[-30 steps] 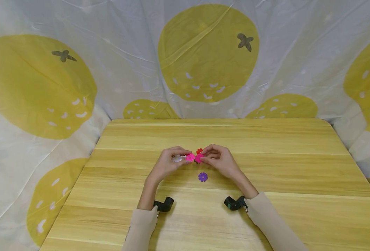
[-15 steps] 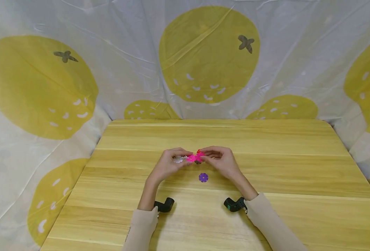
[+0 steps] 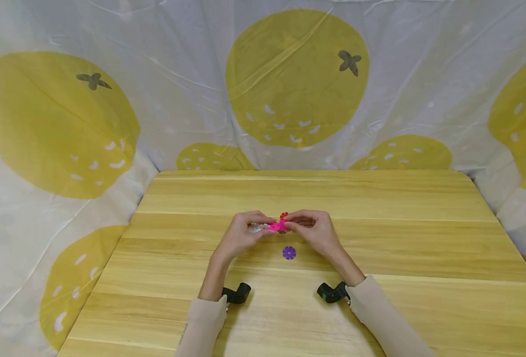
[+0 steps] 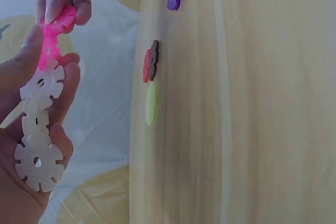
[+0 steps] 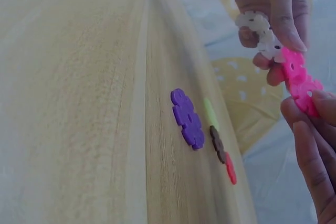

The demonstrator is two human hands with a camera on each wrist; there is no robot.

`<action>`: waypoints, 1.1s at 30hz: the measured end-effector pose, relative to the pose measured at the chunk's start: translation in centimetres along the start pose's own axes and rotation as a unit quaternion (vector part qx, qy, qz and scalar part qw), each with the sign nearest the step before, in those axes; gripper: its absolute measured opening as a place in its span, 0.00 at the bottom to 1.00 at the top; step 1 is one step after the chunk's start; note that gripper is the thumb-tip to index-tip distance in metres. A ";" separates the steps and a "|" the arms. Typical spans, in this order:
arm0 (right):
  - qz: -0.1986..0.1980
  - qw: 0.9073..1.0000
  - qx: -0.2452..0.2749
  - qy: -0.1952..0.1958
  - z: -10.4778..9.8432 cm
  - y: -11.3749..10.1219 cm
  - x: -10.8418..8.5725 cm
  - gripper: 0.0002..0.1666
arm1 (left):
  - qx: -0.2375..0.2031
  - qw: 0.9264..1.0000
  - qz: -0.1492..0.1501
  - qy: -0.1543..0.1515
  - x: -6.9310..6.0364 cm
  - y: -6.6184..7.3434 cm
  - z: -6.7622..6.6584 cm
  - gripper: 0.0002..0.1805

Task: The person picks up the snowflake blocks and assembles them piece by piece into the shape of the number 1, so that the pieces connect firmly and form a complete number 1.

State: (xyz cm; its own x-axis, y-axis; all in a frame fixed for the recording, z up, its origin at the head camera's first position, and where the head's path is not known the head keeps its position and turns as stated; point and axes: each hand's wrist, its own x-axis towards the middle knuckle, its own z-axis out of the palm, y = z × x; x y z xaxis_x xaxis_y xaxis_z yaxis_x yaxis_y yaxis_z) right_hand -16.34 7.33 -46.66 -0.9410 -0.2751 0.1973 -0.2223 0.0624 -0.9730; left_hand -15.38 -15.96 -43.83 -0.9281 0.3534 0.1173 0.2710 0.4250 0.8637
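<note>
My left hand (image 3: 237, 234) holds a chain of white notched snowflake discs (image 4: 39, 166) with a pink snowflake disc (image 5: 293, 65) at its end. The white pieces lie along the palm, and the thumb and fingers grip near the pink one. Opposite, my right hand (image 3: 314, 229) pinches a second pink snowflake disc (image 5: 304, 98) between thumb and fingers. Both pink discs meet edge to edge at an angle; how deeply their slots engage is hard to tell. The hands are close together above the table.
On the wooden table (image 3: 379, 238) lie a purple disc (image 3: 289, 253), a red disc (image 3: 284, 215), a brown disc (image 5: 217, 144) and a yellow-green disc (image 4: 150, 103). Black wrist cameras (image 3: 331, 292) project inward from the sleeves. A lemon-print curtain (image 3: 191, 89) hangs behind the table.
The right hand's pink disc has turned from facing the head camera to a tilted position and come against the other pink disc. Both hands have drawn slightly nearer each other.
</note>
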 end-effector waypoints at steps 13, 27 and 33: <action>0.008 1.000 0.005 -0.005 0.0 -0.4 -0.1 0.08 | -0.018 1.000 0.001 -0.003 0.1 0.0 0.1 0.12; 0.024 0.999 0.021 -0.009 0.2 0.0 -0.1 0.08 | -0.010 1.000 0.002 -0.003 0.1 0.1 0.0 0.11; 0.025 0.999 0.018 -0.019 0.1 -0.1 0.0 0.09 | -0.005 1.000 -0.015 -0.015 0.0 0.1 -0.2 0.10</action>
State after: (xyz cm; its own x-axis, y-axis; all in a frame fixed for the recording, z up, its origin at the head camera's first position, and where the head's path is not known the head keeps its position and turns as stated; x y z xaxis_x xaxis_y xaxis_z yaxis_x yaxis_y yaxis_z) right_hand -16.27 7.20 -46.54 -0.9403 -0.3078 0.1451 -0.1660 0.0427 -0.9852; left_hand -15.40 -16.08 -43.66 -0.9278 0.3650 0.0775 0.2407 0.4267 0.8717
